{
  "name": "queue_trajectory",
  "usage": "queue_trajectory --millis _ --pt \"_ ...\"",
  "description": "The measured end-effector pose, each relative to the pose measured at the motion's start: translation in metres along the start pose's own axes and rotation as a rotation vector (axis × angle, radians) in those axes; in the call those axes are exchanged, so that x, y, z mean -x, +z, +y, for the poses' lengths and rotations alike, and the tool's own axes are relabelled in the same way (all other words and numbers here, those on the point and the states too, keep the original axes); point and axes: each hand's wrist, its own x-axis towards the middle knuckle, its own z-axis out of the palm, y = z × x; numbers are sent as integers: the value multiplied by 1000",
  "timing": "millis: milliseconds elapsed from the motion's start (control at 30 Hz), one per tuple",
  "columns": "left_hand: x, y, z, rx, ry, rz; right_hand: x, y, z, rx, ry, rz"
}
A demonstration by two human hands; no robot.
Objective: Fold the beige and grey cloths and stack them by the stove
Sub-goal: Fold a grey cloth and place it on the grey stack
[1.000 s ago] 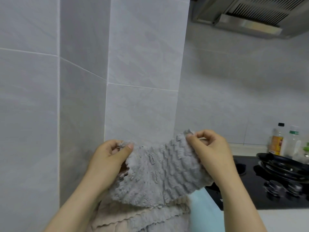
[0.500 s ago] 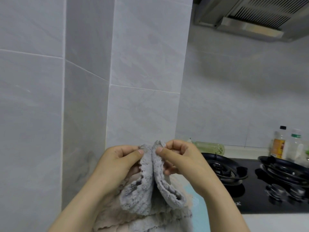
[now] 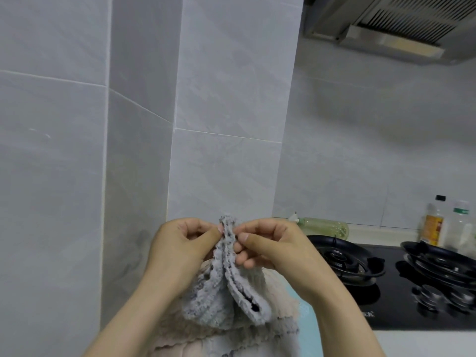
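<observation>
Grey cloth [image 3: 224, 292]; fluffy, folded double, top edges pinched together

- Soft, cool, even light fills my view; nothing is blown out.
- A broad grey shadow lies on the back wall [image 3: 373, 130] beneath the hood [image 3: 381, 24].
- The black stove [image 3: 386, 307] carries only a faint sheen.
- My left hand [image 3: 180, 251], right hand [image 3: 273, 249] and the grey cloth [image 3: 206, 302] are fairly sharp; the bottles [image 3: 435, 224] at the right edge are blurred.
- The pillar [image 3: 231, 99] edges and tile seams lean and bow outward.
</observation>
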Motion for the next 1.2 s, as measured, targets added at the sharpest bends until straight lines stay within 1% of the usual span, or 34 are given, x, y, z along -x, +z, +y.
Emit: queue_trajectory --millis 100,200,300,567,600,667,733,767,833,867,933,1000,1067,1133,1200 --pt "2 1 2 -7 -6 -3 -3 4 4 61 -19 73" --pt "3 2 7 -6 -17 -41 -6 8 8 156 -70 170" --pt "4 1 7 -7 -15 -44 -9 10 11 194 -102 223" --pt "-4 -2 -4 -69 -1 38 -8 8 12 207 -109 197" --pt "-5 -4 -5 -69 0 55 -8 4 12 209 -111 229" --pt "-7 -7 -5 -65 4 86 -11 -5 15 261 -122 363" --pt "-8 -8 -3 -59 11 107 -14 -11 25 405 -92 477" --pt "-9 -8 -2 -67 7 114 -16 -13 32 464 -35 476" --pt "-9 -8 -2 -83 -11 126 -22 -13 42 490 122 378" --pt "-9 -8 -2 -61 -31 127 -22 -10 43 438 198 288" --pt "-8 -9 -3 16 -66 122 -22 -5 45 226 287 144" --pt "-8 -10 -2 -16 -60 160 -19 -4 39 31 245 93" --pt "-8 -10 -2 -131 11 212 -20 -3 37 -15 174 135" --pt "-8 -9 -4 -294 155 275 -24 -1 40 87 86 273" --pt "-8 -9 -9 -452 257 341 -23 5 38 226 -82 416"
